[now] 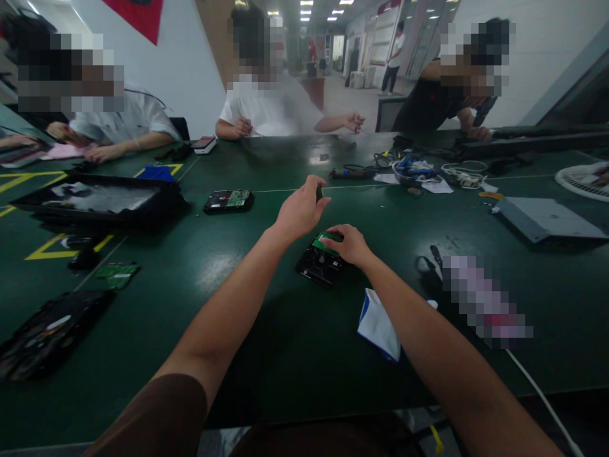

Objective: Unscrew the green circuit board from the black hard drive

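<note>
A black hard drive (320, 268) with a green circuit board (322, 241) lies on the table in front of me. My left hand (303, 206) is closed around a small screwdriver (320, 191) with a dark and yellowish handle. Its thin shaft points down at the far edge of the drive; whether the tip touches is too small to tell. Over the right side of the drive, my right hand (353, 245) grips it, with fingertips on the green board. A white and blue packet (379, 325) rests just below my right forearm.
Another hard drive (228, 200) sits to the left. Black trays (99, 200), a loose green circuit board (117, 275) and a black drive casing (52, 333) lie further left. On the right are a grey metal box (552, 219) and cables (413, 166). Several people sit across the table.
</note>
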A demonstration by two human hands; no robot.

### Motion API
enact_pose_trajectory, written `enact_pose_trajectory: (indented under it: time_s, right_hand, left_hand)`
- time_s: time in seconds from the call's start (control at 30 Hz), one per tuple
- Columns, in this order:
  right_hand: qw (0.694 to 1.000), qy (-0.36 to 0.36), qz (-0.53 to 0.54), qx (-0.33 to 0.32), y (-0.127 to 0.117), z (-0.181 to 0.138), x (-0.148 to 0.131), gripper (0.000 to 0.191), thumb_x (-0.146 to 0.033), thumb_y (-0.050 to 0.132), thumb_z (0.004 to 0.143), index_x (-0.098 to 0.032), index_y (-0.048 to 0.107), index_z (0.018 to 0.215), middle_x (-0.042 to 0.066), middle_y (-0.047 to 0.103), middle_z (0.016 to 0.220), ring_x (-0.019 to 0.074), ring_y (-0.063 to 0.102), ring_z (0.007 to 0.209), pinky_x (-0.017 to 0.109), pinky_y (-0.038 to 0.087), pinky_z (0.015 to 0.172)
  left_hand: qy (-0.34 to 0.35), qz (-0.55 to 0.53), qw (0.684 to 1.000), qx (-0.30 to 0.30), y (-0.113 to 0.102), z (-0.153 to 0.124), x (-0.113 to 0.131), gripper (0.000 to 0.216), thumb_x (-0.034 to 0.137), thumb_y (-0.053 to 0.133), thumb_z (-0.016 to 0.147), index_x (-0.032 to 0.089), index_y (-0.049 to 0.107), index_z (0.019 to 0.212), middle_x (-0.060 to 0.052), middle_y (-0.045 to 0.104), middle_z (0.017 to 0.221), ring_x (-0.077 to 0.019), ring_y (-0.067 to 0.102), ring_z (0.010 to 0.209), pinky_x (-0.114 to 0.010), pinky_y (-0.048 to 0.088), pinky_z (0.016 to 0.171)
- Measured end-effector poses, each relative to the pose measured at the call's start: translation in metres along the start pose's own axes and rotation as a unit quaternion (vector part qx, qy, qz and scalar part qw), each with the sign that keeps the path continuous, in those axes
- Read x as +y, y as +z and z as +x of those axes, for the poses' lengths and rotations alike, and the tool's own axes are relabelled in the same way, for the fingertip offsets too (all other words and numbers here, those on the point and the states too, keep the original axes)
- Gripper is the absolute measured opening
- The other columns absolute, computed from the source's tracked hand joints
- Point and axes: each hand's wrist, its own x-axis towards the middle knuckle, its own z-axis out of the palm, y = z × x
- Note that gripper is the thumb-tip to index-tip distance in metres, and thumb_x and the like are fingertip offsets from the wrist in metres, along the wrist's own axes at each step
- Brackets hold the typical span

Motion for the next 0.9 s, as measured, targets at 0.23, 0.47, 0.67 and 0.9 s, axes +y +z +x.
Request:
enact_pose_trajectory:
  time_s: [0.23,0.47,0.67,0.9]
  right_hand:
    - [1.000,0.000,-0.002,0.001,0.0009,0.0004,0.0013,0.036,-0.052,0.075,0.091,-0.028,0.078,0.117,0.006,0.077,0.118,0.0253,0.071,0.107,0.038,0.054,0.090]
    - [1.000,-0.007,0.001,0.002,0.0002,0.0002,-0.0007,0.033,-0.050,0.075,0.091,-0.027,0.079,0.115,0.006,0.079,0.117,0.0257,0.071,0.106,0.038,0.055,0.089]
    - [1.000,0.000,0.002,0.005,0.0000,-0.0001,-0.0010,0.035,-0.050,0.077,0.090,-0.028,0.078,0.117,0.006,0.077,0.119,0.0260,0.071,0.107,0.040,0.055,0.092]
    - [1.000,-0.005,0.008,0.002,-0.0011,-0.0010,-0.0020,0.033,-0.049,0.075,0.092,-0.026,0.078,0.116,0.007,0.077,0.118,0.0265,0.071,0.106,0.041,0.055,0.090]
  left_hand:
    - [-0.004,-0.037,0.999,0.025,0.0050,-0.0007,0.0001,0.034,0.026,0.061,0.104,0.020,0.045,0.134,-0.013,0.075,0.116,-0.0270,0.075,0.105,-0.043,0.056,0.095]
    - [0.015,0.031,0.999,0.027,0.0015,0.0001,-0.0001,0.027,0.030,0.059,0.105,0.020,0.062,0.130,-0.013,0.072,0.122,-0.0278,0.070,0.110,-0.042,0.055,0.098]
    - [0.024,0.092,0.994,0.060,-0.0011,-0.0004,-0.0012,0.040,0.031,0.062,0.104,0.026,0.064,0.143,-0.011,0.065,0.127,-0.0268,0.065,0.112,-0.038,0.056,0.092]
    - [0.002,0.107,0.993,0.050,0.0016,0.0004,-0.0026,0.047,0.025,0.060,0.103,0.026,0.057,0.150,-0.012,0.067,0.134,-0.0287,0.067,0.115,-0.037,0.057,0.092]
